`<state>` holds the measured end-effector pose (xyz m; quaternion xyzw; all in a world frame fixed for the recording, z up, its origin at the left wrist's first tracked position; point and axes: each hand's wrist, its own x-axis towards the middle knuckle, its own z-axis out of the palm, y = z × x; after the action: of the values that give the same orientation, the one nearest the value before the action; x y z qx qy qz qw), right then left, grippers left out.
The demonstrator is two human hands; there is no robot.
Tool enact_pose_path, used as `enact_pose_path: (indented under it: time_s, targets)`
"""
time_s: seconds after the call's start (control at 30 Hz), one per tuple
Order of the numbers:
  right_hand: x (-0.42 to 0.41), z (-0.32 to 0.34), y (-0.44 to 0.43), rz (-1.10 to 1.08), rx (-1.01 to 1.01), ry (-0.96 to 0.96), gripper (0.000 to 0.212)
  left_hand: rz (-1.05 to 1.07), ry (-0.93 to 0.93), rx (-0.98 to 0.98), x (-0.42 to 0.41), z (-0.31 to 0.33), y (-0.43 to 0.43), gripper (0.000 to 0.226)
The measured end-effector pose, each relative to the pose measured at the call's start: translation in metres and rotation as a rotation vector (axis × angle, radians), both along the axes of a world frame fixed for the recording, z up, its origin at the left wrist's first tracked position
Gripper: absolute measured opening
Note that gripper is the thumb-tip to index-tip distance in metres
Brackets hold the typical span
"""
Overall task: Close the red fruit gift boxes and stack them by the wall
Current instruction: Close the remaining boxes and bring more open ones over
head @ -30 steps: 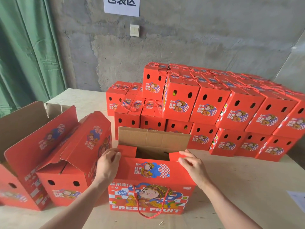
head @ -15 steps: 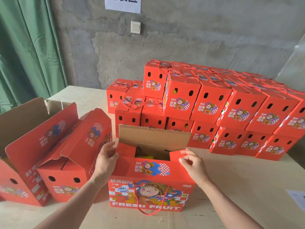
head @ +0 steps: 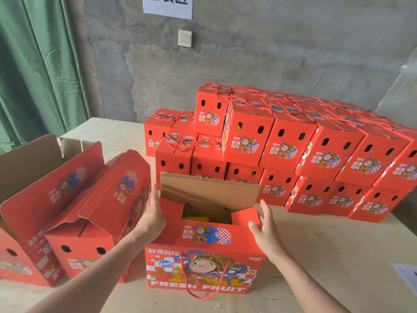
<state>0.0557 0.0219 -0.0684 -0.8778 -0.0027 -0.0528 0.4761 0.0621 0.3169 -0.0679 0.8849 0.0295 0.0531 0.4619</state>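
rope handle point(head: 198, 288): red cord looped down the printed face of the front box point(head: 203, 249), nearest the viewer.
front box: red fruit gift box upright on the table point(head: 327, 256), top not yet closed. Its two short end flaps point(head: 171, 207) are folded inward. The long rear flap point(head: 209, 190) stands up, showing brown cardboard.
contents point(head: 198, 219): something yellow shows between the end flaps; too little is visible to name it.
left hand point(head: 151, 213): released, fingers straight, laid flat against the left end of the front box at flap height.
right hand point(head: 266, 229): released, fingers extended and slightly spread at the right end of the front box. The thumb is at the edge of the right flap, grasping nothing.
open boxes point(head: 97, 222): two more red boxes just left of the front box, lids raised. The nearer one stands close behind the back of the left hand.
paper sheet point(head: 406, 276): right of the front box, cut off by the frame edge.
closed stack point(head: 293, 154): closed red boxes behind and to the right of the front box, two tiers high, cords on top. The raised rear flap hides part of the lower tier.
wall point(head: 270, 53): grey concrete behind the closed stack, carrying a white switch plate point(head: 185, 38) and a paper sign point(head: 168, 5).
curtain point(head: 33, 75): green, far left of the front box.
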Motion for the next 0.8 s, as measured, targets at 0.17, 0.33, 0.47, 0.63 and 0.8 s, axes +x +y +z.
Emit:
enact_pose_path:
  time_s: [0.17, 0.33, 0.47, 0.63, 0.8]
  targets:
    - [0.012, 0.004, 0.001, 0.048, -0.095, 0.173, 0.080, -0.046, -0.185, 0.019, 0.000, 0.005, -0.001, 0.097]
    - [0.016, 0.008, 0.008, -0.049, -0.050, 0.066, 0.089, -0.017, -0.287, 0.025, -0.008, 0.006, -0.003, 0.102]
    - [0.011, 0.002, 0.008, -0.141, 0.076, -0.073, 0.063, 0.037, -0.304, 0.012, -0.012, 0.005, -0.002, 0.081]
    - [0.007, 0.008, 0.009, -0.071, 0.188, -0.107, 0.048, 0.069, -0.303, 0.144, -0.021, 0.010, -0.007, 0.096]
    - [0.006, 0.006, -0.003, 0.085, 0.033, -0.116, 0.024, 0.116, -0.275, 0.234, -0.011, 0.001, -0.004, 0.049]
